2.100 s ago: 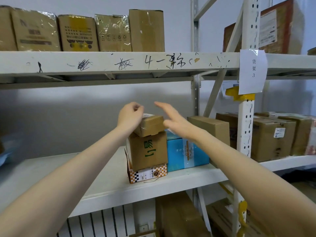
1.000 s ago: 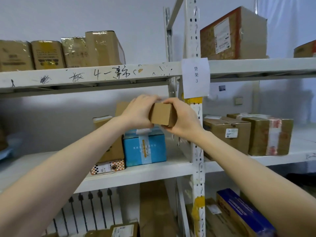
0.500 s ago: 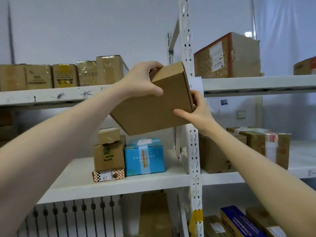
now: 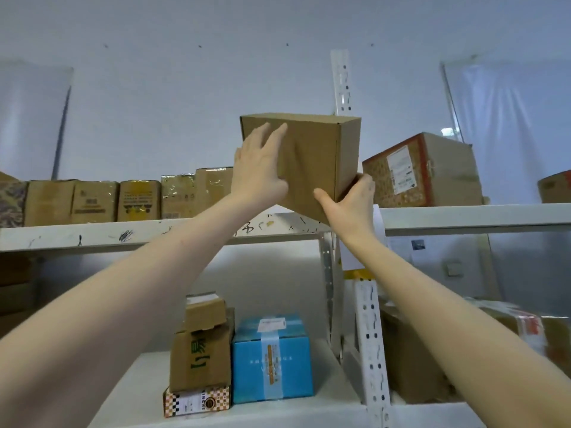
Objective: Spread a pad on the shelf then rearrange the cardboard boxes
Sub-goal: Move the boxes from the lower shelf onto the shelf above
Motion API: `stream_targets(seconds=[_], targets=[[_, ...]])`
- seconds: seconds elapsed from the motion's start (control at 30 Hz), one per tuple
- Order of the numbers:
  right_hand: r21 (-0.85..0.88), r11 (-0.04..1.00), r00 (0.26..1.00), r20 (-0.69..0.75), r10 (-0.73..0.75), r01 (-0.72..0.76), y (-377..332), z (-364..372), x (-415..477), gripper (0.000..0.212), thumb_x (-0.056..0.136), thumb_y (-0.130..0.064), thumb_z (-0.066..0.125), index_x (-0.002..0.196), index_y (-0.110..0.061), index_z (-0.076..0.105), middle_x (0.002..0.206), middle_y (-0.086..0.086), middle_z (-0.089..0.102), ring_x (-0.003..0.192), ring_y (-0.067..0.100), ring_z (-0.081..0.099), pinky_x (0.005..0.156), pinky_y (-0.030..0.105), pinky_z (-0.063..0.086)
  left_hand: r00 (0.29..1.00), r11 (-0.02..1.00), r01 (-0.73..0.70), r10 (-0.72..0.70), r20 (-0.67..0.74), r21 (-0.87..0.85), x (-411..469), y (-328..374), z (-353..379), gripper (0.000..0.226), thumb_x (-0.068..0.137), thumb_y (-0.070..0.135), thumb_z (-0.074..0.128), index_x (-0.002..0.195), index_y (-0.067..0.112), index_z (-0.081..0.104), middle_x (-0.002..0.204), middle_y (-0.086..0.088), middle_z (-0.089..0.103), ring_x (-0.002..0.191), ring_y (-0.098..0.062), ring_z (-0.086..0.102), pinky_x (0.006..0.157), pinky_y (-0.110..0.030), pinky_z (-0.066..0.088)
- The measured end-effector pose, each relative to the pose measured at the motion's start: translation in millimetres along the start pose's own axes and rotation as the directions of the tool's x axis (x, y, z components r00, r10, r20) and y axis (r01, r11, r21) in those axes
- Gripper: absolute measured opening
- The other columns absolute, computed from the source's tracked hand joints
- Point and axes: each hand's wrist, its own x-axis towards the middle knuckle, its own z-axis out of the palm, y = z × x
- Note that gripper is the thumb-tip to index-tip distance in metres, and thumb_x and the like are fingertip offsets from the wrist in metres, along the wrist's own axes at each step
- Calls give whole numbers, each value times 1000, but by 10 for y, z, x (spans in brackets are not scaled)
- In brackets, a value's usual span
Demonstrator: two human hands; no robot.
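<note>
Left fingers (image 4: 278, 135) spread flat on plain cardboard box (image 4: 312, 162), right fingers (image 4: 366, 185) curled round its lower corner

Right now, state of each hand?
Left hand: open, fingers straight, pressing the cardboard box on its front face.
Right hand: closed, gripping that box's lower corner.

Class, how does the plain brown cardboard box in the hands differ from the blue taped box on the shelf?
The plain brown cardboard box is unmarked and tilted in the air; the blue taped box bears a label and sits flat. Both are closed.
</note>
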Motion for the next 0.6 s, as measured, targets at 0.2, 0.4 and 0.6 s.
stream_targets(seconds=[0.2,0.4,0.6], targets=[[-198,980,997,-80,-4,-12,99,328,455,67,78,-39,73,121,-4,35,122,9,39,101,25,48,78,34,43,974,976,217,-216,61,4,122,-606,217,61,75,-2,50,134,13,46,138,-11,40,129,-29,35,103,-36,37],[-292,956,999,-41,14,-26,166,950,741,74,78,-43,72,124,-1,31,124,13,38,95,28,50,73,34,39,911,924,370,-382,156,98,230,-1263,437,45,81,7,48,126,10,50,133,-14,46,120,-34,45,94,-42,46],[-448,891,974,159,161,-74,248,1805,778,82,82,-47,65,134,-1,21,129,16,45,106,32,55,71,34,41,887,919,369,-393,242,139,331,-1798,575,50,79,10,51,129,12,50,133,-12,48,119,-32,48,94,-38,46]])
